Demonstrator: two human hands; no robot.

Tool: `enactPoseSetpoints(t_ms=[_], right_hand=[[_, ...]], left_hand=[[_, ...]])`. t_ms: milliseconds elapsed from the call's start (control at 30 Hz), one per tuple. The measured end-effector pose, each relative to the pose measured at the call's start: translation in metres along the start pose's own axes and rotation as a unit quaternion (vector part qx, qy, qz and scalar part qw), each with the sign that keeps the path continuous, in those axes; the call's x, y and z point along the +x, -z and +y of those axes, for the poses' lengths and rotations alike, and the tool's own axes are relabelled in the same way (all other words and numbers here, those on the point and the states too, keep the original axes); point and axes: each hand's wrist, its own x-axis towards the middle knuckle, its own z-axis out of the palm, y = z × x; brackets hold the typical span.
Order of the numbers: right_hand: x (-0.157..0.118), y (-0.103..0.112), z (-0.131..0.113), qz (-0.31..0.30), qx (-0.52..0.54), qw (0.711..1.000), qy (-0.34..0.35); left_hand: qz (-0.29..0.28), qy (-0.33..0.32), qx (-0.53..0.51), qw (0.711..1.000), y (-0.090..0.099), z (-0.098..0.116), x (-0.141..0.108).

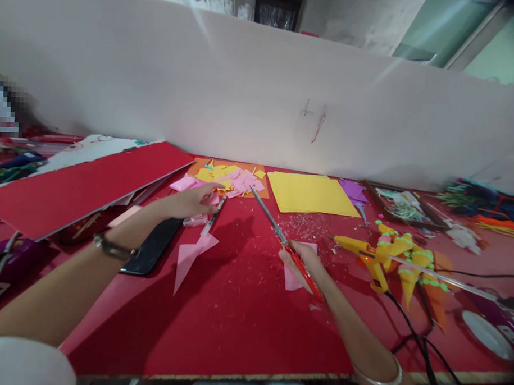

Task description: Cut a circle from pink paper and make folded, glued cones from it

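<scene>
My left hand (193,201) reaches over the red table with its fingers apart, holding nothing, close to the pink paper scraps (243,182) and a pen (217,209). Below the pen lie cut pieces of pink paper (189,257). In my right hand (307,256) is a pair of scissors (268,216) with red handles, its blades pointing away to the upper left. Another pink paper piece (293,277) lies under or beside that hand; I cannot tell whether the fingers touch it.
A dark phone (154,248) lies beneath my left forearm. Yellow sheets (311,191) rest near the wall. At right are a yellow glue gun (366,255) with cables, orange-and-yellow paper cones (418,263) and a tray (402,206). A large red board (92,181) leans at left.
</scene>
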Motion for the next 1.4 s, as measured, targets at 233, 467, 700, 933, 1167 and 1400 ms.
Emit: enactPoseSetpoints(t_ms=[233,467,700,933,1167,1400], right_hand=[[0.009,0.005,-0.003,0.003,-0.041,0.999,-0.009],[0.056,0.019,-0.023,0.026,-0.222,0.974,-0.033],[0.131,0.01,-0.028,0.035,-0.35,0.932,-0.087],[0.153,0.003,-0.003,0.03,-0.442,0.885,-0.142],[0.139,0.007,-0.01,0.019,-0.486,0.872,-0.049],[0.074,0.025,-0.044,-0.085,-0.445,0.89,0.053]], left_hand=[[0.009,-0.004,0.135,0.991,-0.045,-0.012,-0.064],[0.038,-0.099,0.267,0.958,-0.083,0.011,-0.077],[-0.1,-0.297,0.22,0.924,-0.14,0.067,-0.061],[-0.078,-0.304,0.249,0.916,-0.173,0.075,-0.046],[-0.078,-0.301,0.272,0.911,-0.162,0.079,-0.058],[-0.081,-0.243,0.257,0.932,-0.165,0.08,-0.047]])
